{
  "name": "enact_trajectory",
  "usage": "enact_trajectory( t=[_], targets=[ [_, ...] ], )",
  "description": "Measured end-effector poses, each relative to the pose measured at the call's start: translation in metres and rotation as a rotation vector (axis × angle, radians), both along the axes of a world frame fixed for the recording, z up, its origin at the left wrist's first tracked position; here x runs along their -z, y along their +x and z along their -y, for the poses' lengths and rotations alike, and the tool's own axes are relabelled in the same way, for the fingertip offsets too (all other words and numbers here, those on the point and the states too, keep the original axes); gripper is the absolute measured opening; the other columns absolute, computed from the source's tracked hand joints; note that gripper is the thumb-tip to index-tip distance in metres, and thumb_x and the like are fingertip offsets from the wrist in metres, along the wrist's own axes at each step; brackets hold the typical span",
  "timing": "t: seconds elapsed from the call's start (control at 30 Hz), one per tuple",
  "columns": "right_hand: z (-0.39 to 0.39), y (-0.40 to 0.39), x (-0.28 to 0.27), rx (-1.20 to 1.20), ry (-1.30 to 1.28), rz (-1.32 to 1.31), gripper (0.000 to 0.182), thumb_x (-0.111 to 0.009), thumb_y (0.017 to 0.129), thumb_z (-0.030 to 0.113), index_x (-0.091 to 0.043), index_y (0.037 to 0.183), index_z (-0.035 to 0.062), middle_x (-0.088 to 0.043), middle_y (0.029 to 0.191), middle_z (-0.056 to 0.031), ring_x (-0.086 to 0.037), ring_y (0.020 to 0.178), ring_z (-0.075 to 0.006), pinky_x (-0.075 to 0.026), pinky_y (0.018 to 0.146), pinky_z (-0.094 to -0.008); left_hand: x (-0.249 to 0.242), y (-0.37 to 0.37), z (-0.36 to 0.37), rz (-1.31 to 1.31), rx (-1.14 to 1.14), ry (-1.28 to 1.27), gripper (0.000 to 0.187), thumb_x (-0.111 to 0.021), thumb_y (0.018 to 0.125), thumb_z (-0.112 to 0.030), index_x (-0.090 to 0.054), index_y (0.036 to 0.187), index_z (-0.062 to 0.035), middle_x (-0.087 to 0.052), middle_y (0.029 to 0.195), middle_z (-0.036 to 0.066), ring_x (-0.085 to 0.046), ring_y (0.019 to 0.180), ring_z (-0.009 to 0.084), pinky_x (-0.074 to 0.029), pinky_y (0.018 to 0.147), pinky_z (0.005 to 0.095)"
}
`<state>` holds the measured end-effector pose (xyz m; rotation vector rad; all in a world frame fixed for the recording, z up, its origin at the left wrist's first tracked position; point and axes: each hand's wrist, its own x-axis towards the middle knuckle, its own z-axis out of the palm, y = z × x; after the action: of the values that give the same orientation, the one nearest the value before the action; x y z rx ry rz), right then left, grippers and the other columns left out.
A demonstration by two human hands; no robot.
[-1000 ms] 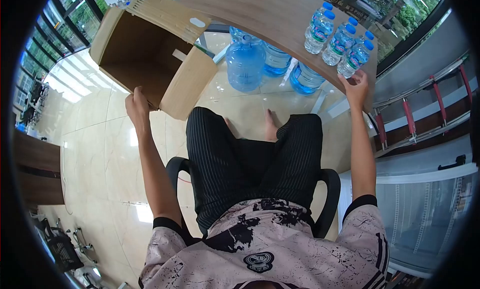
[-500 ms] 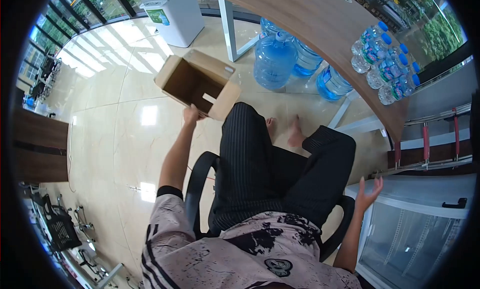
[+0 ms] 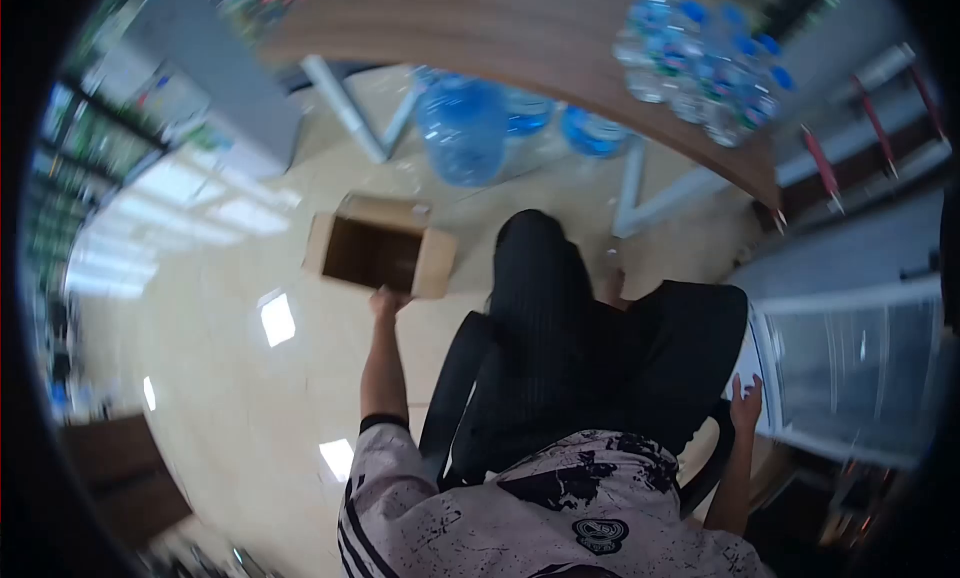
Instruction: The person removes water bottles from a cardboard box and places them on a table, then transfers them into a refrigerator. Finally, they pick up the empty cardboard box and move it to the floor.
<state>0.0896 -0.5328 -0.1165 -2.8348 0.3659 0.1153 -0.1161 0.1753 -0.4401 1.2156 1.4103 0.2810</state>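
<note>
The left hand (image 3: 388, 300) grips the near edge of an open cardboard box (image 3: 434, 265) beside the knee (image 3: 532, 243), the right hand (image 3: 745, 403) hangs with parted fingers near the fridge (image 3: 850, 358), and water bottles (image 3: 690, 63) stand by the table's (image 3: 480, 28) right end.

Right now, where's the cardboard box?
In the head view, the cardboard box is left of the knees, with the left hand holding its near edge.

The bottle labels (image 3: 703, 68) are blurred — unreadable (every one).
</note>
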Motion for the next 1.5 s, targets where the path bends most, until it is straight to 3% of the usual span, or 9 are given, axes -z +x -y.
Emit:
enact_trajectory(
  t=[0.07, 0.23, 0.3, 0.43, 0.67, 0.73, 0.97, 1.2, 1.5],
  targets=[
    [0.012, -0.014, 0.003, 0.014, 0.01, 0.057, 0.063, -0.059, 0.084, 0.041, -0.042, 0.125, -0.0032, -0.057, 0.104, -0.0237, -0.056, 0.094, -0.0329, -0.043, 0.083, -0.0381, -0.025, 0.015, 0.005, 0.03, 0.07, -0.008, 0.029, -0.069, 0.071, -0.027, -0.05, 0.062, -0.0071, -0.047, 0.05, 0.002, -0.042, 0.038, 0.0075, -0.031, 0.031, 0.0252],
    [0.023, -0.04, 0.0, 0.148, 0.065, 0.075, 0.063, -0.062, 0.081, 0.039, -0.043, 0.124, -0.0019, -0.056, 0.109, -0.0243, -0.058, 0.097, -0.0346, -0.045, 0.083, -0.0402, -0.041, 0.019, 0.001, 0.003, -0.019, -0.238, 0.044, -0.063, 0.08, -0.042, -0.054, 0.094, -0.0013, -0.057, 0.069, 0.007, -0.057, 0.057, 0.0184, -0.055, 0.05, 0.0399],
    [0.033, -0.05, 0.012, 0.229, 0.128, 0.099, 0.066, -0.064, 0.079, 0.04, -0.043, 0.126, -0.0002, -0.056, 0.112, -0.0238, -0.057, 0.101, -0.0343, -0.045, 0.085, -0.0416, -0.009, 0.009, -0.025, 0.061, 0.505, -0.127, 0.047, -0.066, 0.077, -0.037, -0.05, 0.112, -0.0096, -0.054, 0.082, 0.005, -0.05, 0.059, 0.0164, -0.048, 0.045, 0.0338],
    [0.039, -0.061, 0.019, 0.293, 0.157, 0.053, 0.08, -0.054, 0.08, 0.057, -0.039, 0.128, -0.0049, -0.045, 0.128, -0.025, -0.046, 0.117, -0.0356, -0.036, 0.099, -0.0413, -0.043, 0.049, -0.017, 0.123, 0.536, -0.032, 0.051, -0.066, 0.075, -0.04, -0.052, 0.113, -0.0094, -0.058, 0.094, 0.008, -0.052, 0.072, 0.021, -0.047, 0.057, 0.0367],
    [0.029, -0.085, 0.019, 0.308, 0.119, 0.082, 0.075, -0.054, 0.078, 0.058, -0.043, 0.125, 0.0004, -0.057, 0.111, -0.0249, -0.055, 0.104, -0.0376, -0.044, 0.088, -0.0439, -0.057, 0.222, -0.052, 0.279, 0.981, 0.292, 0.068, -0.052, 0.08, -0.059, -0.052, 0.122, -0.005, -0.06, 0.111, 0.015, -0.056, 0.102, 0.0276, -0.044, 0.082, 0.0401],
    [0.029, -0.086, 0.012, 0.321, 0.135, 0.014, 0.075, -0.054, 0.078, 0.058, -0.044, 0.124, 0.0008, -0.058, 0.109, -0.0247, -0.056, 0.103, -0.0376, -0.045, 0.088, -0.0443, -0.24, 0.234, 0.085, 0.029, 0.924, 0.27, 0.07, -0.05, 0.082, -0.059, -0.047, 0.127, -0.0054, -0.058, 0.114, 0.016, -0.055, 0.102, 0.0289, -0.042, 0.084, 0.0402],
    [0.024, -0.094, 0.007, 0.325, 0.196, 0.026, 0.071, -0.056, 0.076, 0.06, -0.05, 0.12, 0.0037, -0.062, 0.099, -0.0225, -0.058, 0.099, -0.0372, -0.045, 0.087, -0.0436, -0.353, 0.231, 0.242, 0.429, 1.414, 0.694, 0.051, -0.054, 0.089, -0.037, -0.05, 0.122, 0.0018, -0.062, 0.105, 0.021, -0.06, 0.094, 0.0303, -0.044, 0.085, 0.0375],
    [0.022, -0.091, 0.009, 0.198, 0.162, 0.053, 0.067, -0.057, 0.076, 0.058, -0.054, 0.117, 0.0049, -0.063, 0.099, -0.0196, -0.058, 0.101, -0.0343, -0.045, 0.087, -0.0418, -0.335, 0.171, 0.288, -0.021, 2.039, 1.307, 0.068, -0.057, 0.082, -0.048, -0.043, 0.13, -0.0028, -0.037, 0.134, 0.03, -0.031, 0.128, 0.0443, -0.029, 0.104, 0.0471],
    [0.024, -0.076, 0.01, 0.106, 0.213, 0.064, 0.07, -0.058, 0.073, 0.059, -0.057, 0.113, 0.0019, -0.057, 0.114, -0.0241, -0.053, 0.108, -0.0372, -0.041, 0.093, -0.0423, -0.326, 0.163, 0.267, 0.085, 1.936, 1.046, 0.071, -0.055, 0.081, -0.051, -0.041, 0.132, -0.0031, -0.028, 0.14, 0.027, -0.023, 0.131, 0.0448, -0.026, 0.106, 0.0467]
  ],
)
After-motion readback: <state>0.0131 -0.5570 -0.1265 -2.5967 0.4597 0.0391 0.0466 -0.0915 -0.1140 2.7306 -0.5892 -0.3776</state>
